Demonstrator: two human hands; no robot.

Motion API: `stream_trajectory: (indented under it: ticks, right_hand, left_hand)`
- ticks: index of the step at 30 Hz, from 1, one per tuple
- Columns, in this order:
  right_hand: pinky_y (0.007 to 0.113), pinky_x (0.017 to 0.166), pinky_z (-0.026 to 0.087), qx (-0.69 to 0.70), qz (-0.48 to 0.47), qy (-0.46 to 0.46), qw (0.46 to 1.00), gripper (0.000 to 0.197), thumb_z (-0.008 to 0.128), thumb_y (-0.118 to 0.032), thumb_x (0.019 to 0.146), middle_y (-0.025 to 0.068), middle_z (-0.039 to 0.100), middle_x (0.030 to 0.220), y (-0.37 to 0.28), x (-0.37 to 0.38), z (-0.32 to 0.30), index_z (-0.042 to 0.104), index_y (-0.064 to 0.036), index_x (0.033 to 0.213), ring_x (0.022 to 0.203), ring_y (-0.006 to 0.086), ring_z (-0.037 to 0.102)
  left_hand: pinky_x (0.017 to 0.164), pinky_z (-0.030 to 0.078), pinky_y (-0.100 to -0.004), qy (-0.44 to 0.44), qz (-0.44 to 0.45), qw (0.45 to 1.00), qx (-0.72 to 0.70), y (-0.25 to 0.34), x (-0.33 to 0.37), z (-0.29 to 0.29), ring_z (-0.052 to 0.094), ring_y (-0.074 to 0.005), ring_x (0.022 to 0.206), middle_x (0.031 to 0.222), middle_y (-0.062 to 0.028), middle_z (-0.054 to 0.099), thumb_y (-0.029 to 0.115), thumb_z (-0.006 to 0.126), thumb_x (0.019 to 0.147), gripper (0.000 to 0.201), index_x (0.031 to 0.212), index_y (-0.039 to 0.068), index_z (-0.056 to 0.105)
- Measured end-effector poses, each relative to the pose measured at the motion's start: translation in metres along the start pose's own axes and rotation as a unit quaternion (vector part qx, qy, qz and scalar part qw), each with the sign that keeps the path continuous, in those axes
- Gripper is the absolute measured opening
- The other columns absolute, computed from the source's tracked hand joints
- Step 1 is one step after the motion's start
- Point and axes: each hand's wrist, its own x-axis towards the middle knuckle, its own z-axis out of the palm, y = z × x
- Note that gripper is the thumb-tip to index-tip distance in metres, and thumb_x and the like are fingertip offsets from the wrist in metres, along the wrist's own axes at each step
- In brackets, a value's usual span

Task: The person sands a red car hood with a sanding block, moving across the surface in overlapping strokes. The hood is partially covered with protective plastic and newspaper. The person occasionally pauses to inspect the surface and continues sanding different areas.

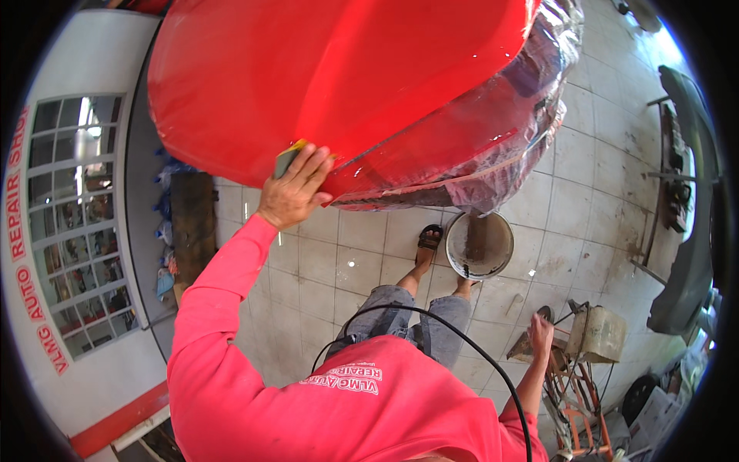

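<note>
My left hand [296, 189] presses a small yellow and dark green sanding pad [286, 159] flat against the lower edge of a glossy red car panel [331, 69]. The fingers are spread over the pad. Clear plastic sheeting [539, 92] wraps the car body to the right of the panel. My right hand [541, 333] hangs low at my right side, next to an orange metal stand [573, 400] and a beige box [599, 335]. It is too small to see whether it grips anything.
A round metal bucket [479, 245] stands on the tiled floor [339, 269] by my sandalled feet. A black cable [462, 339] loops over my pink shirt. A dark wooden plank [191, 223] lies at the left, and a grey car part [689, 254] leans at the right.
</note>
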Motion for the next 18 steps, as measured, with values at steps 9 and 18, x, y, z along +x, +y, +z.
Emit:
stream_trajectory:
  ticks: [9,18]
  right_hand:
    - [0.033,0.082,0.055,0.030,-0.058,-0.003,0.998,0.058,0.065,-0.046,0.099,0.0176,0.077,0.099,-0.130,0.029,0.038,0.070,0.0060,0.123,0.095,0.0216,0.074]
    - [0.035,0.082,0.056,-0.065,-0.058,-0.062,0.994,0.050,0.065,-0.044,0.098,0.0196,0.075,0.091,-0.126,0.010,0.085,0.072,-0.0008,0.123,0.090,0.0219,0.075]
  left_hand:
    - [0.125,0.026,-0.0468,-0.027,0.049,0.998,-0.015,-0.004,0.024,-0.010,0.029,-0.0198,0.155,0.162,0.0011,0.043,0.042,0.065,0.095,0.062,0.149,0.014,0.055]
    - [0.125,0.028,-0.0461,0.043,0.146,0.988,-0.037,0.031,0.154,-0.039,0.035,-0.0207,0.152,0.157,0.0011,0.050,0.028,0.067,0.094,0.051,0.143,0.012,0.061]
